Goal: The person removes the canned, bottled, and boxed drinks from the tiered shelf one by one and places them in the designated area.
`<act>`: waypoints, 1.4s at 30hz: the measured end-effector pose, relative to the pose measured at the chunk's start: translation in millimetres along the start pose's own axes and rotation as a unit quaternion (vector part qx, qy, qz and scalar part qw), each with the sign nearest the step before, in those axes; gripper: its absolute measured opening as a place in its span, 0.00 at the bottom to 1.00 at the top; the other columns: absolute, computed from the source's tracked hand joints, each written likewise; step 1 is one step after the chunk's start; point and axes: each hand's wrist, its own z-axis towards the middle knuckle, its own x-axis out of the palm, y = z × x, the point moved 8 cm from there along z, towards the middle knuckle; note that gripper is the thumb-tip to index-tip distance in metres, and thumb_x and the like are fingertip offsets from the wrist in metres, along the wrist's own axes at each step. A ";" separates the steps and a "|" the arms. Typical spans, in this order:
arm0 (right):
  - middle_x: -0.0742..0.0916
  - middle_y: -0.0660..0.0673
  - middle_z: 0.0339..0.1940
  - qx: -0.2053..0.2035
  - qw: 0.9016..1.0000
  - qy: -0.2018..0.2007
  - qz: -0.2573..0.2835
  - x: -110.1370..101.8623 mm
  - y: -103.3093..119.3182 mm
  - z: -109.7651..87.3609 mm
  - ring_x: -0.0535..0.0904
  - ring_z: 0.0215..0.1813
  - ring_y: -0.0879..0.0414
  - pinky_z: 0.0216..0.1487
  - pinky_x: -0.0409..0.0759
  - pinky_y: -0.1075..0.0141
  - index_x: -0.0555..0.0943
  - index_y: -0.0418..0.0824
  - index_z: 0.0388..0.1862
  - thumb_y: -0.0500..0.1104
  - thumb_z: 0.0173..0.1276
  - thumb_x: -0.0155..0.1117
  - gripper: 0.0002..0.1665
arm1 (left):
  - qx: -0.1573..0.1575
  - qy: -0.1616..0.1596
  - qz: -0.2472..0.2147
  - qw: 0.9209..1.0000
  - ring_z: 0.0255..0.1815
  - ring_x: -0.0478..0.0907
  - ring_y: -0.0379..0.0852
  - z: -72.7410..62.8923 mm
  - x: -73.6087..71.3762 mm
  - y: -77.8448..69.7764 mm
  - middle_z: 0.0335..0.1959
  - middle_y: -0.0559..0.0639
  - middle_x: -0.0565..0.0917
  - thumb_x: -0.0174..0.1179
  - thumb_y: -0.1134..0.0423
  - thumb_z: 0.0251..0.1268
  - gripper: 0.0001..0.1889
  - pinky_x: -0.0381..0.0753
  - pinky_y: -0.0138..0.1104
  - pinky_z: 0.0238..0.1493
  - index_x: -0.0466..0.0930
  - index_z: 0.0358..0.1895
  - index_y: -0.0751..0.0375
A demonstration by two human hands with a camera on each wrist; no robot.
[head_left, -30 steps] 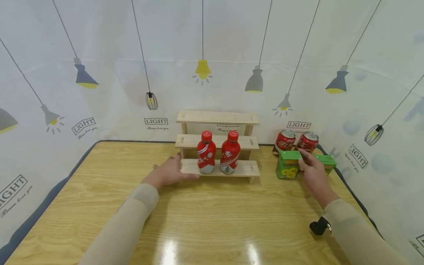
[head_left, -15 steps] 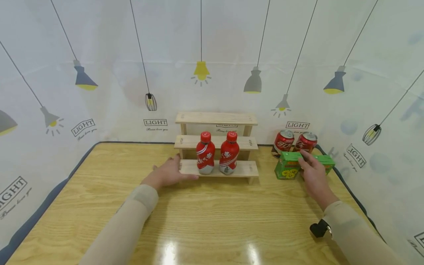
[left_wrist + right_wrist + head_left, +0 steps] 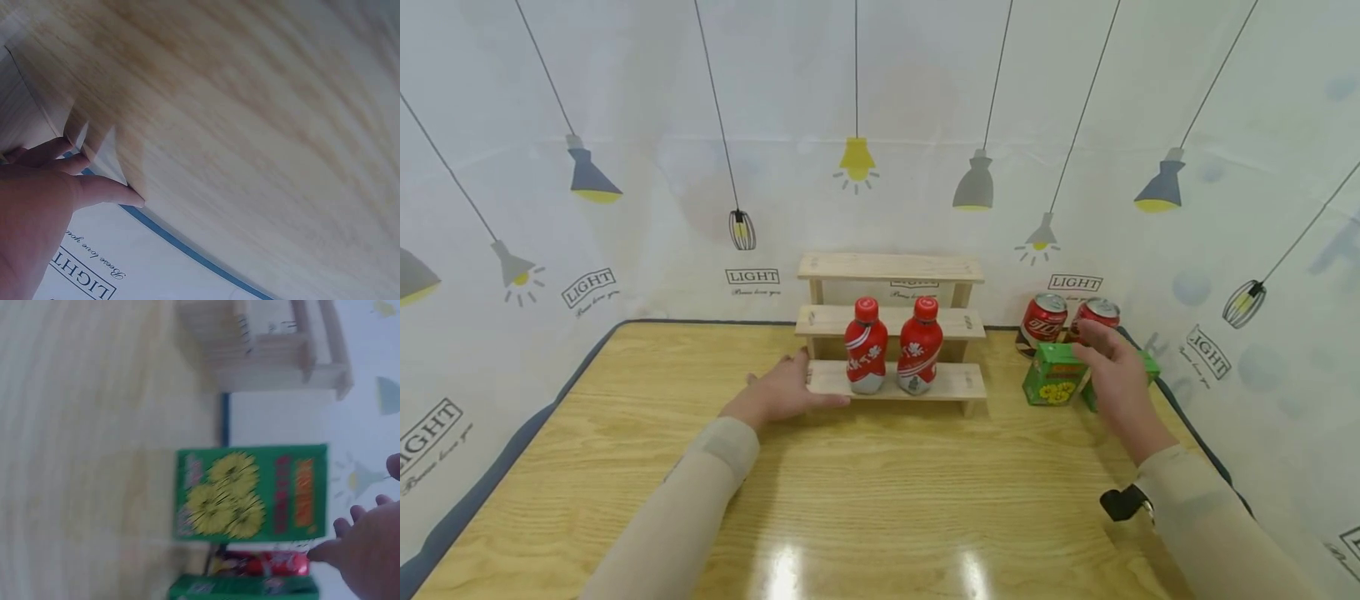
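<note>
My left hand (image 3: 782,390) rests against the left end of the three-step wooden shelf (image 3: 891,267), its thumb stretched along the front of the bottom step. Two red bottles, the left bottle (image 3: 867,350) and the right bottle (image 3: 920,350), stand upright on that step. At the right, my right hand (image 3: 1116,383) hovers by two green drink cartons with its fingers apart and nothing in them. The left carton (image 3: 1051,382) shows yellow flowers on its front; the right carton (image 3: 1152,365) is mostly hidden behind the hand. Fingers lie beside the near carton (image 3: 250,494) in the right wrist view.
Two red drink cans, the left can (image 3: 1043,321) and the right can (image 3: 1099,312), stand behind the cartons near the table's back right corner. The wood-grain table (image 3: 880,483) meets a printed wall sheet (image 3: 662,208). A black item (image 3: 1123,503) hangs at the right cuff.
My right hand has let go of the green carton and lifted slightly, its fingers spreading apart. The cartons stay in place. The left hand, shelf and bottles have not moved.
</note>
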 end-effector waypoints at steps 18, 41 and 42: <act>0.72 0.40 0.84 -0.042 0.994 0.061 0.078 96.4 99.0 -36.2 0.66 0.85 0.49 0.82 0.70 0.61 0.70 0.38 0.80 0.40 0.81 0.61 0.32 | 0.001 -0.003 -0.003 1.000 0.89 0.51 0.67 1.1 1.7 2.0 0.86 0.60 0.62 0.60 0.07 0.38 0.77 0.35 0.85 0.73 0.47 0.88 0.54; 0.80 0.41 0.74 -0.045 0.989 0.068 0.120 200.0 51.3 -42.4 0.74 0.76 0.43 0.81 0.71 0.44 0.63 0.55 0.84 0.44 0.75 0.72 0.44 | 0.012 -0.004 -0.014 1.000 0.88 0.52 0.68 1.4 0.2 -2.3 0.86 0.61 0.62 0.62 0.09 0.39 0.75 0.33 0.86 0.72 0.48 0.87 0.53; 0.80 0.41 0.74 -0.048 0.991 0.059 0.114 200.6 49.3 -41.6 0.75 0.76 0.43 0.81 0.71 0.44 0.64 0.56 0.83 0.44 0.75 0.72 0.43 | 0.012 -0.004 -0.014 1.000 0.88 0.52 0.69 1.8 0.3 -2.2 0.86 0.61 0.62 0.61 0.09 0.39 0.75 0.33 0.86 0.72 0.48 0.87 0.53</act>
